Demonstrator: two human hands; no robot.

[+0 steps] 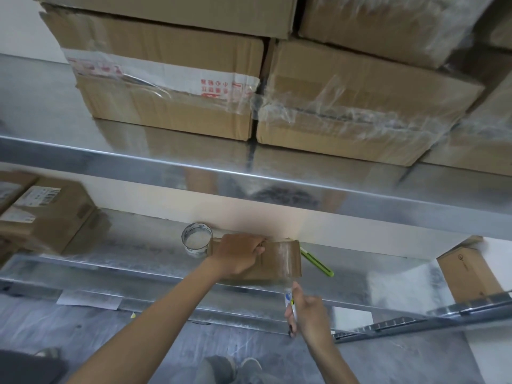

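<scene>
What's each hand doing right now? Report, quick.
Left hand: grips the box.
Right hand: holds what looks like a pen.

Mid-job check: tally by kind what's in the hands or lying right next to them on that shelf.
small cardboard box, gripped by the left hand: 1
white item in the right hand, too blurred to name: 1
tape roll: 1
green cutter: 1
Total: 4
</scene>
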